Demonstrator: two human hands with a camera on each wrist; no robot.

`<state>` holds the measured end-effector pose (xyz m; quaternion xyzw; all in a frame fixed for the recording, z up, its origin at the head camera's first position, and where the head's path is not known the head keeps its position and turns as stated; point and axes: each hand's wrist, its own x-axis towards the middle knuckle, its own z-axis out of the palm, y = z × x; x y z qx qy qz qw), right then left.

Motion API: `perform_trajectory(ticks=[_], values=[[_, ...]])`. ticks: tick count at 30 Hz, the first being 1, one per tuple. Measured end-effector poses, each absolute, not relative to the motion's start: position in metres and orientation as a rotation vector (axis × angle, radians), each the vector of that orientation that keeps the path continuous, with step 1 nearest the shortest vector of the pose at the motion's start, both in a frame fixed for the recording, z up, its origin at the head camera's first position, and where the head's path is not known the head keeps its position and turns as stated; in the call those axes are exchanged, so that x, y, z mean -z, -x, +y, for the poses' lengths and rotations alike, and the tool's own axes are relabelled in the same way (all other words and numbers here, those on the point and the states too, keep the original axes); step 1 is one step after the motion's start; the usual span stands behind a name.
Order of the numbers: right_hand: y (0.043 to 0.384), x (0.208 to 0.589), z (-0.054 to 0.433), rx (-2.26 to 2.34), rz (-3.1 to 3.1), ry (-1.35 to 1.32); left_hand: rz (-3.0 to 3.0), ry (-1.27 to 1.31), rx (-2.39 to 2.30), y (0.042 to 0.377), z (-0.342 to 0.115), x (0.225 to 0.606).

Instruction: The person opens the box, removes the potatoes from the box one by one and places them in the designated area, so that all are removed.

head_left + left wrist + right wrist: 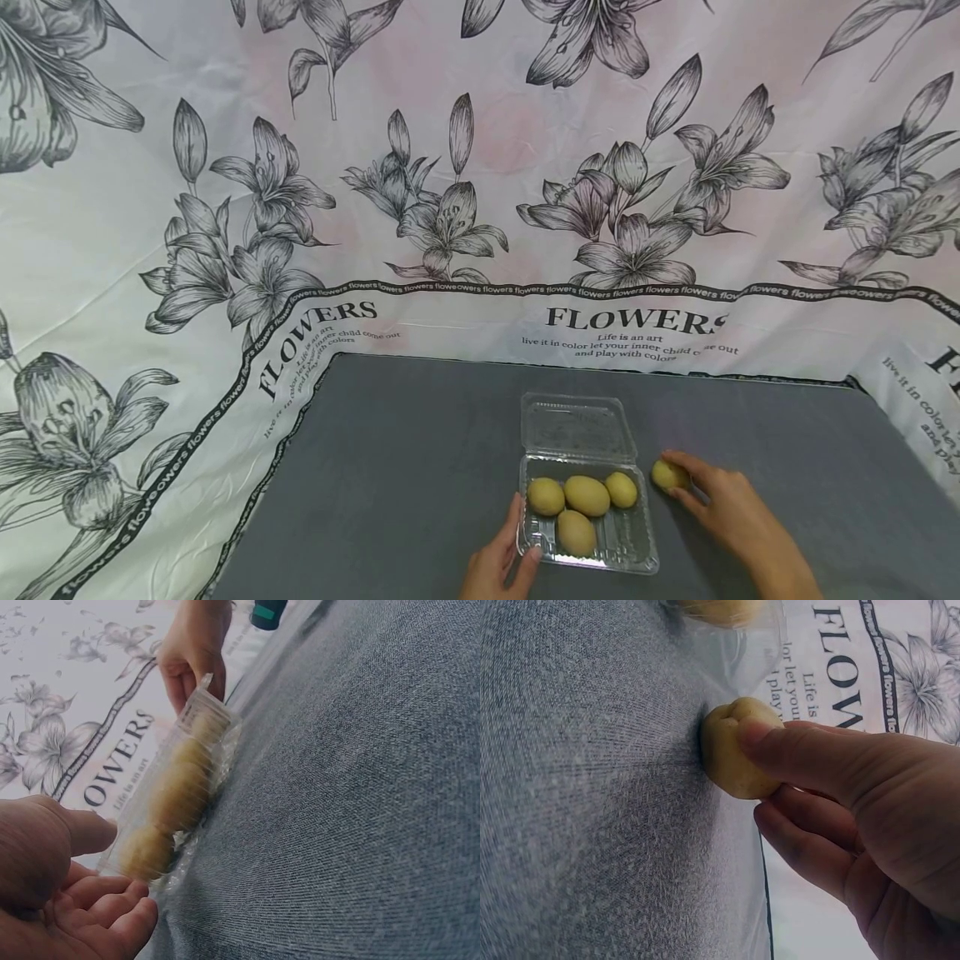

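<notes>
A clear plastic clamshell container point(630, 533) lies on the grey tabletop with its lid point(577, 425) folded back. Inside it sit several yellow potatoes point(587, 497), three in a row at the back and another in front. My left hand point(501, 560) holds the container's near left corner, fingers along the side and thumb at the front edge. To the container's right, my right hand point(723, 504) pinches a small potato point(739, 746) between thumb and fingers, low over the cloth. In the right wrist view a dimple shows on this potato.
Grey fabric point(390, 467) covers the table. White cloth printed with flowers and lettering point(450, 321) hangs behind it and along the sides. A dark object with a green band point(264, 613) is at the right wrist in the left wrist view.
</notes>
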<state>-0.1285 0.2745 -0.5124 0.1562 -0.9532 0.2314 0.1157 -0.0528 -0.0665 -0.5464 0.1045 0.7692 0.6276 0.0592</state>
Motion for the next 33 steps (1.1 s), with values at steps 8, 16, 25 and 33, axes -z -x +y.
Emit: perform_trajectory(ticks=[8, 16, 25, 33], values=[[0.126, 0.509, 0.274, -0.679, -2.799, -0.44, 2.33, -0.291, -1.895, 0.053, -0.066, 0.546], [0.125, 0.506, 0.274, -0.687, -2.812, -0.418, 2.315, -0.333, -1.912, 0.052, -0.068, 0.549], [0.123, 0.502, 0.273, -0.679, -2.788, -0.422, 2.323, -0.315, -1.919, 0.053, -0.066, 0.55], [0.122, 0.496, 0.263, -0.707, -2.68, -0.484, 2.327, -0.297, -1.896, 0.053, -0.067, 0.551]])
